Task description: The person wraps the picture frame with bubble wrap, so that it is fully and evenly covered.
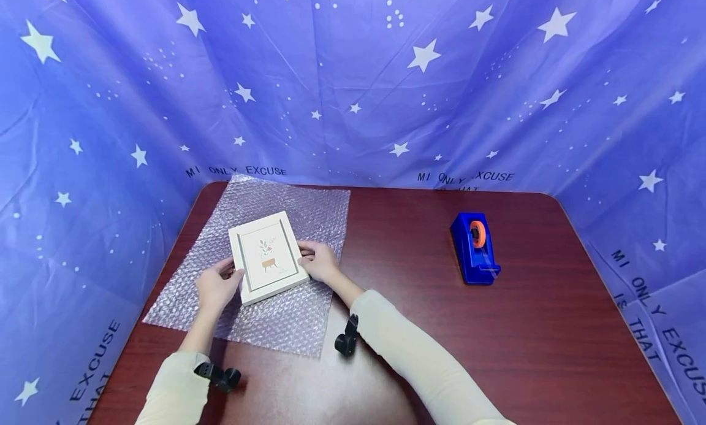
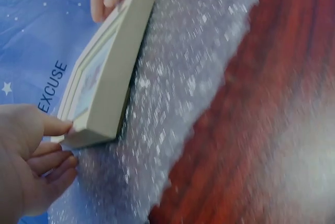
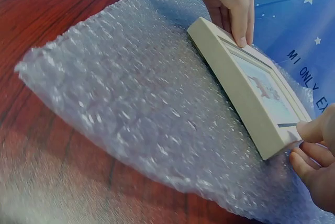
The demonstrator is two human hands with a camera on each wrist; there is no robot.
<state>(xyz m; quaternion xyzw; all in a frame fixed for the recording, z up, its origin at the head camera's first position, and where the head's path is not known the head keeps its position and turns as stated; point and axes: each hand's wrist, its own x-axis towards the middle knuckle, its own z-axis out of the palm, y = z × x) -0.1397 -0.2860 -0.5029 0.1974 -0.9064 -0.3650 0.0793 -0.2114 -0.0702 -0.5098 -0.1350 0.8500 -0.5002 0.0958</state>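
A cream picture frame [image 1: 268, 257] with a potted-plant print is held between both hands, close over a sheet of bubble wrap [image 1: 287, 330]. At its left side my left hand [image 1: 217, 285] grips the edge, thumb on the front and fingers toward the underside. My right hand [image 1: 318, 260] grips the opposite edge in the same way. In the left wrist view the frame [image 2: 112, 80] shows its thick side wall, tilted over the wrap. The right wrist view shows the frame [image 3: 238, 90] with a hand at each end.
A blue tape dispenser [image 1: 475, 250] with an orange-cored roll stands on the right of the dark red wooden table [image 1: 397, 247]. Blue star-printed curtain [image 1: 375, 88] surrounds the table at the back and sides. Each sleeve carries a small black wrist camera [image 1: 346, 336].
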